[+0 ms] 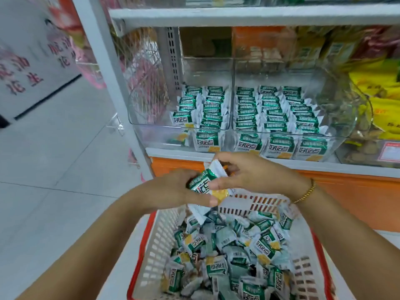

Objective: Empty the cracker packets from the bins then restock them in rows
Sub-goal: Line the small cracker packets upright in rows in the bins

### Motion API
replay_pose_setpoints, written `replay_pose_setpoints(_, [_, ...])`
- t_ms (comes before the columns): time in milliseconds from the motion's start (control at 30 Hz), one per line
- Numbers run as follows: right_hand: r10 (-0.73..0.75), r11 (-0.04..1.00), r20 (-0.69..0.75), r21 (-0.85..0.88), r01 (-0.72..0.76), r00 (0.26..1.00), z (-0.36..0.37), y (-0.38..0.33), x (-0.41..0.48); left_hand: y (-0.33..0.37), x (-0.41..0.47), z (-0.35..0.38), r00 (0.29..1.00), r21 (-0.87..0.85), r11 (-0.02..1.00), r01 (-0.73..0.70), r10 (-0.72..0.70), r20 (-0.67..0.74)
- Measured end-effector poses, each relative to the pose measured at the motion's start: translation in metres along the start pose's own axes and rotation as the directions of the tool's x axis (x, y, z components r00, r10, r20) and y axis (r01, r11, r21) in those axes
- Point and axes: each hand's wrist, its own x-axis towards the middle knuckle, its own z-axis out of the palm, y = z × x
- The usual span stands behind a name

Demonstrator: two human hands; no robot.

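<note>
**Restocking in progress:** a few cracker packets (204,184) are held pressed together between both hands, just above the far edge of a basket. The left hand (173,189) is curled round the bundle from below and one side. It is pinched from the other side by the thumb and fingers of the right hand (255,172). The packets appear to be squared up face to face, presumably so that they can be set down as one upright block. Each is a white foil pillow with crimped ends, a green band of white lettering and a yellow cracker picture at one end.

Directly beneath the hands, the white, red-rimmed basket (140,245) is heaped with loose packets (233,252) lying at all angles.

Beyond the hands, two clear bins are seen side by side on the shelf (179,153). The right bin (344,126), ahead of the right hand, is lined with three rows stood on edge. The left bin (151,135), ahead of the left hand, holds two rows, with bare space on its outer side, where the bundle is probably bound. The task is judged well advanced, though much stock remains in the basket.

A gold bracelet (307,191) is worn on the right wrist.
</note>
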Motion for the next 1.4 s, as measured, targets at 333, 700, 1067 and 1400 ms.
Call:
replay_pose_setpoints(333, [0.029, 0.904, -0.189, -0.414, -0.107, 0.982, -0.088, -0.049, 0.130, -0.006, -0.026, -0.096, 0.789, -0.061, 0.995, -0.075, 0.022, -0.615])
replay_pose_setpoints(700, [0.365, 0.585, 0.123, -0.802, -0.125, 0.923, -0.047, -0.007, 0.228, -0.054, -0.028, -0.120, 0.563, 0.019, 1.000, -0.009, 0.021, -0.826])
replay_pose_setpoints(1067, [0.352, 0.557, 0.171, -0.828, -0.059, 0.920, -0.037, -0.010, 0.232, -0.053, -0.015, -0.127, 0.630, -0.054, 0.995, -0.086, 0.012, -0.777])
replay_pose_setpoints(1400, [-0.002, 0.704, -0.035, -0.710, -0.023, 0.999, -0.058, -0.003, 0.221, -0.002, 0.003, -0.147, 0.670, 0.088, 0.988, -0.130, 0.153, -0.727])
